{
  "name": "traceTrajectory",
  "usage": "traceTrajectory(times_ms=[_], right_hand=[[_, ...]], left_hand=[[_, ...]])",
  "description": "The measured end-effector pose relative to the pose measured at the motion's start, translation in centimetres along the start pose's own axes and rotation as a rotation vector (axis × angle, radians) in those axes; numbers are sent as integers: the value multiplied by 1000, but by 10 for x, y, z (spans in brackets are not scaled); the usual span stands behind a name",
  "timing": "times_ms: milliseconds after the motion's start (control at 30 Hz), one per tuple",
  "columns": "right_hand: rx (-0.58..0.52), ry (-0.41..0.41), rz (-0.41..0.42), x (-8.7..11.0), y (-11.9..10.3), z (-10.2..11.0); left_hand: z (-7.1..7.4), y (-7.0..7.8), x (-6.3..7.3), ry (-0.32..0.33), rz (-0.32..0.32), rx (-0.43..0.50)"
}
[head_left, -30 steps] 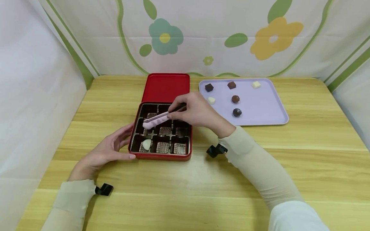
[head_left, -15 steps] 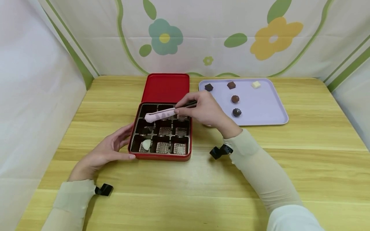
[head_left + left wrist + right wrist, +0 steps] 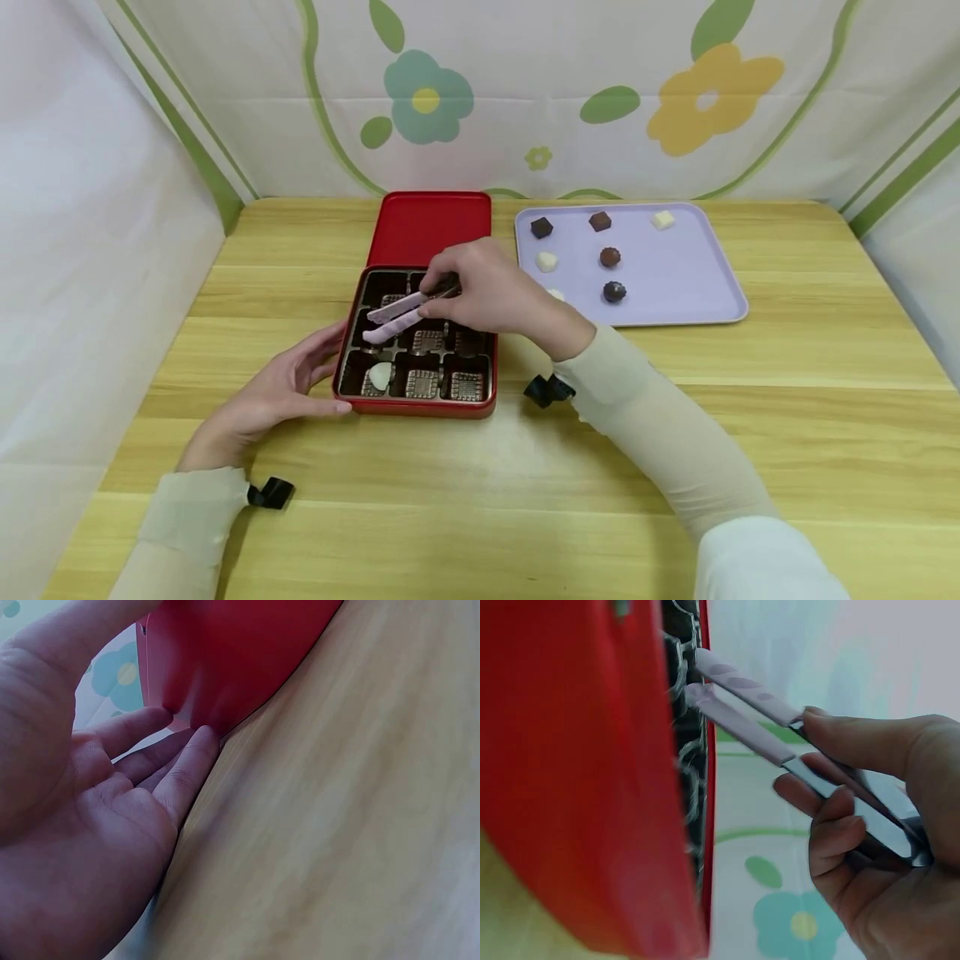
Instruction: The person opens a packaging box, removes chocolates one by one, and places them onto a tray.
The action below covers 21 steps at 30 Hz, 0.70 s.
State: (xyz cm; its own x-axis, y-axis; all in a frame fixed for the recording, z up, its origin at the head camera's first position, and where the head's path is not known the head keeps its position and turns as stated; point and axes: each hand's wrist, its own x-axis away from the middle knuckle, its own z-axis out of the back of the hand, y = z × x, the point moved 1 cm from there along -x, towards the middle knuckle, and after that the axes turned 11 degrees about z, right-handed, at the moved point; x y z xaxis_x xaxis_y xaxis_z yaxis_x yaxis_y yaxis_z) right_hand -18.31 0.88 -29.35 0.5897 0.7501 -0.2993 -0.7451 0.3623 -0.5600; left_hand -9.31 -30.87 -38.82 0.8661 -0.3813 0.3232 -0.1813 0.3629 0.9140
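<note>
My right hand [image 3: 491, 287] grips metal tongs [image 3: 855, 799] with pale lilac tips. In the head view the tips lie over the left middle compartment of a red tin [image 3: 420, 408], spread apart. They largely cover the dark content of that compartment. A white chocolate [image 3: 380, 376] lies in the front left compartment of the tin's dark divided insert. My left hand [image 3: 281, 392] rests against the tin's front left corner, thumb at the front edge. In the left wrist view its extended fingers [image 3: 187, 769] touch the red side wall.
The tin's red lid [image 3: 430, 227] lies folded back behind it. To the right, a lilac tray [image 3: 686, 283] bears several chocolates: a dark round one [image 3: 615, 291], a brown round one [image 3: 610, 257], a white one [image 3: 547, 262] and others. A flowered curtain [image 3: 510, 100] hangs behind the wooden table [image 3: 525, 500].
The tongs lifted towards the back right, tips together, uncovering a dark piece in the left middle compartment. Now they are back over it with tips apart. My left hand stays still.
</note>
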Motion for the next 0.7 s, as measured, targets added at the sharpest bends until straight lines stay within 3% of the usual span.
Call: traceTrajectory(times_ms=[167,367,533,700], right_hand=[[30,-88,38,-10,-11,-5],[0,-57,16,-10,-8,-5],[22,-41,36,-18,-12,8],[72,-155,35,-37,-21,18]], left_hand=[[-1,-1,-1,-5,11,9],[-1,0,0,-5,3,3],[0,1,0,-5,0,3],[0,0,0,-2,9,10]])
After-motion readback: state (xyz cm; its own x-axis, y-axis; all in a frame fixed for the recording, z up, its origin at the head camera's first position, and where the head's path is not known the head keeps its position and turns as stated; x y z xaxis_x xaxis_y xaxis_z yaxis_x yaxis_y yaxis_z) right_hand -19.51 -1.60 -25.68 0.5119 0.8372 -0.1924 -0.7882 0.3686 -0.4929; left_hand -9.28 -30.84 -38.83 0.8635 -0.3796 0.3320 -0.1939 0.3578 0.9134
